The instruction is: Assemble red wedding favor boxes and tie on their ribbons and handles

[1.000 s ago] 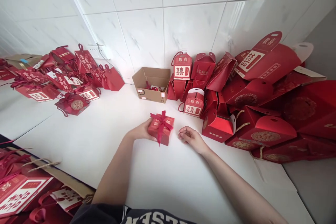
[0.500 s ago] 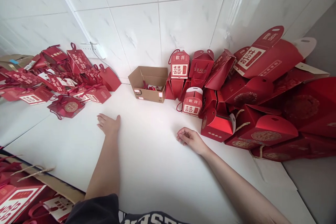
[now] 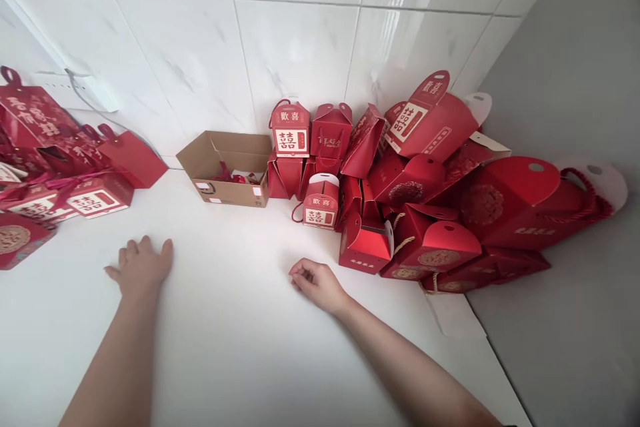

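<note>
My left hand [image 3: 140, 267] lies flat on the white table [image 3: 240, 340], fingers stretched out, holding nothing. It is nearest the red gift boxes [image 3: 95, 197] at the left. My right hand [image 3: 315, 282] rests on the table with its fingers loosely curled; nothing shows in it. A small red carton [image 3: 365, 247] stands just to its right, not touching it. An open cardboard box [image 3: 225, 167] sits beyond both hands, against the tiled wall.
A heap of red gift bags and cartons [image 3: 440, 200] fills the right corner against the wall. More red boxes crowd the left edge. A white power strip [image 3: 95, 88] with a cable hangs on the wall at the left.
One second ago my left hand held a ribboned red box near the middle; that box is gone from view. The left hand moved left and lies flat. The view has swung right.
</note>
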Demonstrator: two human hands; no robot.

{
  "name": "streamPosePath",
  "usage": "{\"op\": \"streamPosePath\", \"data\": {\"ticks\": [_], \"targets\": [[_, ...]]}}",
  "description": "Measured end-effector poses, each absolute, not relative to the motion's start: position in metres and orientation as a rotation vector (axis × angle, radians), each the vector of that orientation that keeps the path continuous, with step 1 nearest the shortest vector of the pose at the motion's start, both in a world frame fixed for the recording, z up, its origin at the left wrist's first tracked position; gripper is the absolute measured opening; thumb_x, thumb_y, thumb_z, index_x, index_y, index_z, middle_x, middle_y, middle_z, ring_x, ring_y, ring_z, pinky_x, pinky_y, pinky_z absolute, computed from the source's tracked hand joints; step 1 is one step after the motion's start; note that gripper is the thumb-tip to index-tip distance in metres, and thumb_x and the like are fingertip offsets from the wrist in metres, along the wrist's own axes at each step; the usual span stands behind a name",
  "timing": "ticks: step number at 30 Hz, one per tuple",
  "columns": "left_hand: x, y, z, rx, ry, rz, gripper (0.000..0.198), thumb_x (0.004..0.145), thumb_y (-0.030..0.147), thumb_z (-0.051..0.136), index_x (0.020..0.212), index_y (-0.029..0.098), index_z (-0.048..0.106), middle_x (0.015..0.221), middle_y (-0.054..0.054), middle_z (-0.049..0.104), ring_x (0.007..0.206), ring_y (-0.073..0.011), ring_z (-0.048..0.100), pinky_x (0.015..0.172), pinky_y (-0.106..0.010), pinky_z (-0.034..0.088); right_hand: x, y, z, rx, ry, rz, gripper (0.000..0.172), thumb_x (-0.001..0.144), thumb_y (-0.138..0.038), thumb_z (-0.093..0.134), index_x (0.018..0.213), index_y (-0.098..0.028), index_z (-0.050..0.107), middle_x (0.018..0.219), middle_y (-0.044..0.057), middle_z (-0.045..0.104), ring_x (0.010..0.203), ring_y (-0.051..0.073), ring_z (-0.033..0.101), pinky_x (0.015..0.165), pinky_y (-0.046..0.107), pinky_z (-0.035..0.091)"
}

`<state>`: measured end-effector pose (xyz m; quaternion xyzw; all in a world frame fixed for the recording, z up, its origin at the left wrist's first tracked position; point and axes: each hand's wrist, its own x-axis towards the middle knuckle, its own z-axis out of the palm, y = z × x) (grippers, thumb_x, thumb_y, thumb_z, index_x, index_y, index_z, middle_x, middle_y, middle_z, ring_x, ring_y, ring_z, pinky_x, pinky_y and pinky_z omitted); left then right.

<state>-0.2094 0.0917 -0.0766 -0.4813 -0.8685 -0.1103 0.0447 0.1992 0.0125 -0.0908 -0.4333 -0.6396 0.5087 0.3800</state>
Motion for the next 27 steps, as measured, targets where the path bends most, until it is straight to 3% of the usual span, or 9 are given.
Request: {"op": "streamPosePath", "data": {"ticks": [7, 10, 13, 17, 19, 22, 25, 27], "targets": [[-0.213, 0.092, -0.079, -1.438, -2.63, -0.328, 0.061, 0.088, 0.058, 0.036, 0.136, 0.02, 0.044, 0.153, -0.012, 0.037, 0.141, -0.0295, 0.031, 0.112, -0.058, 0.019, 0.2, 0.009, -0.09, -1.159, -1.717, 1.229, 0.015, 0.087, -0.023, 0.049, 0.093, -0.024, 0.062, 0.081, -0.002, 0.067, 0.07, 0.014, 0.061, 0.067, 0.026, 0.046], [-0.212, 0.088, -0.079, -1.456, -2.614, -0.414, 0.059, 0.087, 0.054, 0.042, 0.135, 0.021, 0.043, 0.147, -0.011, 0.045, 0.135, -0.0305, 0.04, 0.112, -0.056, 0.024, 0.198, 0.008, -0.089, -1.178, -1.724, 1.204, 0.015, 0.086, -0.023, 0.05, 0.094, -0.024, 0.063, 0.081, -0.001, 0.067, 0.071, 0.014, 0.061, 0.067, 0.026, 0.045], [-0.201, 0.086, -0.071, -1.592, -2.477, -0.606, 0.06, 0.085, 0.045, 0.047, 0.137, 0.016, 0.042, 0.14, -0.013, 0.05, 0.128, -0.0304, 0.047, 0.108, -0.045, 0.036, 0.194, 0.009, -0.088, -1.214, -1.731, 1.159, 0.016, 0.085, -0.023, 0.05, 0.094, -0.025, 0.063, 0.08, -0.001, 0.067, 0.07, 0.014, 0.059, 0.067, 0.026, 0.044], [-0.158, 0.108, -0.039, -1.89, -2.199, -0.825, 0.048, 0.089, 0.039, 0.043, 0.131, 0.016, 0.052, 0.131, -0.011, 0.053, 0.117, -0.026, 0.053, 0.108, -0.036, 0.036, 0.191, 0.011, -0.087, -1.255, -1.76, 1.104, 0.014, 0.086, -0.025, 0.05, 0.092, -0.025, 0.063, 0.077, -0.002, 0.066, 0.066, 0.014, 0.056, 0.066, 0.026, 0.043], [-0.127, 0.131, -0.017, -1.946, -2.121, -0.928, 0.047, 0.09, 0.043, 0.044, 0.126, 0.017, 0.057, 0.121, -0.011, 0.055, 0.107, -0.0244, 0.056, 0.102, -0.035, 0.041, 0.191, 0.012, -0.087, -1.23, -1.764, 1.121, 0.014, 0.087, -0.026, 0.05, 0.092, -0.024, 0.063, 0.076, -0.002, 0.065, 0.066, 0.014, 0.056, 0.065, 0.025, 0.042], [-0.083, 0.169, 0.01, -2.014, -2.049, -0.958, 0.04, 0.087, 0.049, 0.05, 0.105, 0.019, 0.07, 0.111, -0.012, 0.057, 0.113, -0.0282, 0.05, 0.1, -0.038, 0.039, 0.195, 0.011, -0.088, -1.158, -1.757, 1.185, 0.015, 0.088, -0.027, 0.05, 0.092, -0.022, 0.063, 0.076, -0.001, 0.063, 0.065, 0.013, 0.055, 0.063, 0.024, 0.042], [-0.055, 0.201, 0.019, -2.065, -2.101, -1.043, 0.041, 0.081, 0.047, 0.06, 0.09, 0.009, 0.072, 0.111, -0.019, 0.058, 0.121, -0.0361, 0.042, 0.104, -0.049, 0.028, 0.2, 0.009, -0.088, -1.1, -1.739, 1.255, 0.014, 0.089, -0.027, 0.05, 0.09, -0.021, 0.062, 0.076, 0.0, 0.061, 0.063, 0.012, 0.053, 0.06, 0.023, 0.041], [-0.05, 0.218, 0.022, -2.186, -2.094, -1.097, 0.037, 0.079, 0.043, 0.064, 0.08, 0.006, 0.072, 0.099, -0.019, 0.063, 0.113, -0.0343, 0.048, 0.098, -0.049, 0.031, 0.202, 0.008, -0.088, -1.08, -1.724, 1.29, 0.014, 0.089, -0.026, 0.049, 0.091, -0.02, 0.062, 0.075, -0.001, 0.06, 0.062, 0.012, 0.052, 0.059, 0.023, 0.041]]}}
